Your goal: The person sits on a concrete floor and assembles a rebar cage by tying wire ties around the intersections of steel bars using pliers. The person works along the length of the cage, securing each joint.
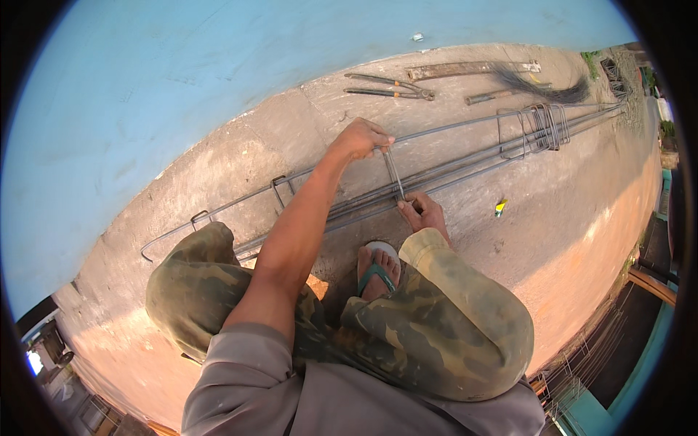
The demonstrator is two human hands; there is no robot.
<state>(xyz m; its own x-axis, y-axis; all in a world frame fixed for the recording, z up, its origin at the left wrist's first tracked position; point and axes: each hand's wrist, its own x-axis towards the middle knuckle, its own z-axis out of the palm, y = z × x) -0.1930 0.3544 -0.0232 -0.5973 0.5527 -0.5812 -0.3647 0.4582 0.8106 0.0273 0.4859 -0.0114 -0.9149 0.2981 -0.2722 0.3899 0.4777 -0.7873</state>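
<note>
Above the concrete [280, 131], fingers [382, 140] of left hand [358, 139] and right hand [427, 212] pinch a metal stirrup [394, 173].

Outdoor construction workspace: steel rods [459, 170], long-handled pincers [398, 94], sunlit ground [560, 291], blue wall [182, 87].

Head view: left camera of a head-worn fisheye pair, directed steeply downward.
The viewpoint lies high and close to the wearer: the grey shirt [356, 403] is nearest, at the lower edge, with the left hand [359, 138] and right hand [424, 212] somewhat farther off, near the centre of the frame. The wide field takes in a blue wall [182, 87] across the upper left and the ground [538, 225] from the middle to the right. Straight edges bow toward the rim.
</note>
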